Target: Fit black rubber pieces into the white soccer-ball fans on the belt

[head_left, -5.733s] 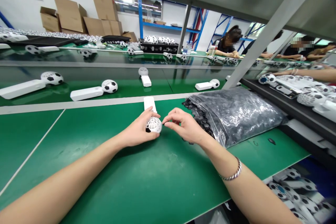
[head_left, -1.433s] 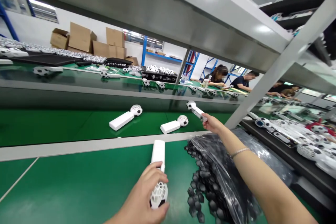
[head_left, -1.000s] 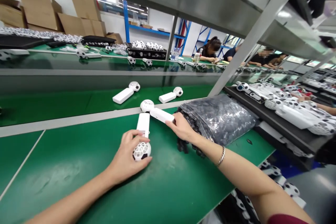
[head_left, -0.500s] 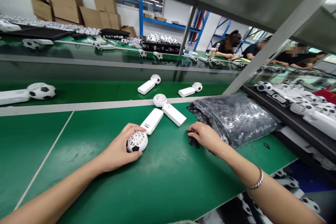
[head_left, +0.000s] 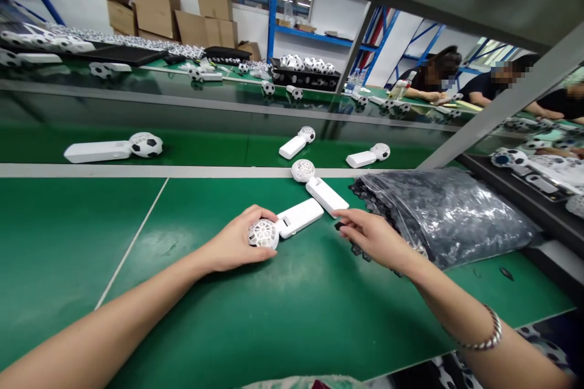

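Observation:
My left hand (head_left: 244, 240) is closed around the round head of a white handheld fan (head_left: 301, 217), which has a webbed grille and a football look. This fan lies on the green bench with its handle pointing right. Between the thumb and fingers of my right hand (head_left: 369, 236) is a small black piece (head_left: 340, 226), held just right of the handle. A second white fan (head_left: 327, 196) lies just beyond the first. Behind my right hand, a clear plastic bag (head_left: 456, 213) of black pieces lies with its mouth to the left, some pieces spilling out.
Several more football fans, such as one at the left (head_left: 104, 151), lie on the green strip behind the pale bench edge (head_left: 205, 171). A slanted metal post (head_left: 497, 112) and a black tray (head_left: 547, 185) with fans stand at right. Co-workers sit at the far right.
The view has turned left. The fan in my left hand has swung so its handle points more to the right. My right hand has come away from the bag's mouth with a small black piece.

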A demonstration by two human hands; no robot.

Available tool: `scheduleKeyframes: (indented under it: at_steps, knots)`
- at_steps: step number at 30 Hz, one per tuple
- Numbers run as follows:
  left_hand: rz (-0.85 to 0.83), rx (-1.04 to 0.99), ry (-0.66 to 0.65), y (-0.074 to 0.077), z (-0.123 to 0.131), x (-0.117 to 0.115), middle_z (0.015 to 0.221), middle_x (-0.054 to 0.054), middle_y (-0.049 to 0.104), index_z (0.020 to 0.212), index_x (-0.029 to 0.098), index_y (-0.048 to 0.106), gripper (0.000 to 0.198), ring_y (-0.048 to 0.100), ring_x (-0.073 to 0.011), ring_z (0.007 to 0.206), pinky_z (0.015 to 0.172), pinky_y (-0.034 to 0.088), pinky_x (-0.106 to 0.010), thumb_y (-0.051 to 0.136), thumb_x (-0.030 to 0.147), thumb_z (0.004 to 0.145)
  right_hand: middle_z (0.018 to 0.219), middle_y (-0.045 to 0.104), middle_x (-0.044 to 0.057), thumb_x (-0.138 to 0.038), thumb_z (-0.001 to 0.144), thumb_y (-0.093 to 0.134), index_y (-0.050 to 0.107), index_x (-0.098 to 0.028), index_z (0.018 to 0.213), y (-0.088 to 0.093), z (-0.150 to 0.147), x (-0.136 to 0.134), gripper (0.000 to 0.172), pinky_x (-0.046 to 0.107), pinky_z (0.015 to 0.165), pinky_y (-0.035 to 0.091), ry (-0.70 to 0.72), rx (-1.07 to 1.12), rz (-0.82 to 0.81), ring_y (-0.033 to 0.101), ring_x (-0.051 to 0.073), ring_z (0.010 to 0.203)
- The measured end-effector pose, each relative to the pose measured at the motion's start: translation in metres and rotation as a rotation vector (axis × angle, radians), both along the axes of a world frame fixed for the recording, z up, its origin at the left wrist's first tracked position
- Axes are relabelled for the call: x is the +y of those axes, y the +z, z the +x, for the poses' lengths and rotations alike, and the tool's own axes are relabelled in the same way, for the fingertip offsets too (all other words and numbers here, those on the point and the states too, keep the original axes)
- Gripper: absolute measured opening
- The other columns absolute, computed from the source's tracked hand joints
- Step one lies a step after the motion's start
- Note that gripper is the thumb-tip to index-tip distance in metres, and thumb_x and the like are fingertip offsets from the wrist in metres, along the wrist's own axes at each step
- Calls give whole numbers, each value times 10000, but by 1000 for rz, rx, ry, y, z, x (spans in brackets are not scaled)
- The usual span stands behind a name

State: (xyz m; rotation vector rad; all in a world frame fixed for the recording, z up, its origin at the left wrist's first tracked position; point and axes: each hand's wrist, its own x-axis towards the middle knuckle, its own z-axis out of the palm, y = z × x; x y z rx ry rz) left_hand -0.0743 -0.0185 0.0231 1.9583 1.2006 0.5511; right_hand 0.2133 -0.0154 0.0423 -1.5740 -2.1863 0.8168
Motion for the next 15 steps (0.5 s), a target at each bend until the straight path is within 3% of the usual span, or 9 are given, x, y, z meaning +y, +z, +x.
scheduleKeyframes:
  at_steps: [3, 6, 10, 15]
  knots:
    - [-10, 1, 38, -1, -1, 1, 1017, -10, 547, 1103, 245, 464, 449, 553, -183, 823, 704, 454, -286, 584, 254, 671, 854, 620, 22, -195, 827, 441, 591, -209, 915, 0, -31, -4, 174, 250, 692, 471, 122, 175, -38, 605, 126, 733]
    - [40, -6, 47, -3, -3, 2, 1095, -12, 530, 1137, 243, 450, 470, 539, -186, 909, 772, 440, -285, 546, 203, 679, 830, 623, 15, -180, 836, 445, 576, -202, 886, -4, -58, -5, 142, 257, 717, 466, 197, 286, -10, 590, 126, 768]
    - [103, -8, 15, -6, -3, 3, 1127, -18, 506, 1119, 234, 459, 465, 503, -201, 1001, 853, 411, -304, 577, 236, 669, 887, 604, 28, -198, 805, 526, 629, -212, 872, -10, -81, -5, 123, 274, 773, 433, 288, 276, 190, 554, 140, 843]
    - [123, -12, -9, -8, -4, 5, 1099, -26, 506, 1106, 234, 461, 482, 501, -211, 998, 857, 412, -322, 619, 308, 657, 811, 632, 12, -184, 815, 511, 617, -190, 843, -16, -98, -4, 110, 241, 699, 424, 344, 298, 135, 560, 124, 748]
